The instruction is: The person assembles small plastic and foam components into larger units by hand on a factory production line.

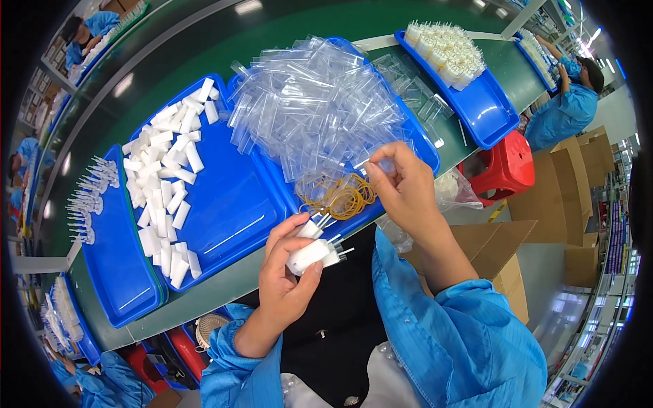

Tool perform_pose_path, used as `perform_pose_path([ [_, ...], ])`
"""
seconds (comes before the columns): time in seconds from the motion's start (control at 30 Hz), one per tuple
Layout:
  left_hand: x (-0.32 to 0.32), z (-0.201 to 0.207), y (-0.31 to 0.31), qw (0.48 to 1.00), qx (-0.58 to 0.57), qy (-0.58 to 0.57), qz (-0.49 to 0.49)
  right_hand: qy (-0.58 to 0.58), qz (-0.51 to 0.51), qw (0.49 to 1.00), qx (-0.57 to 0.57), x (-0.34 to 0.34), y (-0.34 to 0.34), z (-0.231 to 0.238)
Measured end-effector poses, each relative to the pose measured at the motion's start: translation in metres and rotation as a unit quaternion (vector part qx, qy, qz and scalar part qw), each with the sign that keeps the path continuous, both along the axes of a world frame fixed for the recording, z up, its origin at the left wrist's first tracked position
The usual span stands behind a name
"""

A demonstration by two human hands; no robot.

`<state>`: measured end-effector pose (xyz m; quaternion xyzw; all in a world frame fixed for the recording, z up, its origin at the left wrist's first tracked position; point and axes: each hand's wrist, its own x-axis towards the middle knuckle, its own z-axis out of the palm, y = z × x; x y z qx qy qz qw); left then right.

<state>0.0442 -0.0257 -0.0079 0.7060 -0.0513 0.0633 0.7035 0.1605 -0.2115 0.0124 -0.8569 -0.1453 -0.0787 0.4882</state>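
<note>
My left hand (286, 272) is closed round a small bunch of white blocks (309, 256) with thin clear and white pins sticking out to the right. It is in front of the blue trays, near the table's front edge. My right hand (406, 185) has its thumb and forefinger pinched together at the near edge of a big heap of clear plastic sleeves (316, 102). A small whitish tip shows by the fingertips, too small to name. Just left of that hand, a tangle of tan rubber bands (347, 198) lies at the heap's near end.
A blue tray (235, 204) on the left holds many loose white blocks (166, 160). Farther left, another blue tray (112, 272) has rows of clear pronged parts. A blue tray (491, 112) at back right carries packed white parts. A red stool (510, 163) and cardboard boxes stand right.
</note>
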Motion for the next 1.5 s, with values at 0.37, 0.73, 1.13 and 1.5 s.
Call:
perform_pose_path([
  [0.37,0.0,0.005,0.001,1.0,0.016,0.002,0.004,0.157,0.158,0.913,0.342,-0.029,0.012,0.002],
  [0.73,-0.002,0.004,0.007,0.998,0.051,-0.024,0.027,0.266,0.2,0.835,0.438,-0.037,0.016,0.004],
  [1.13,-0.002,0.001,0.008,0.992,0.101,-0.061,0.036,0.268,0.221,0.866,0.361,-0.045,0.027,-0.001],
  [1.5,-0.003,0.0,0.002,0.997,0.012,-0.027,0.071,0.267,0.217,0.857,0.384,-0.055,0.034,-0.002],
])
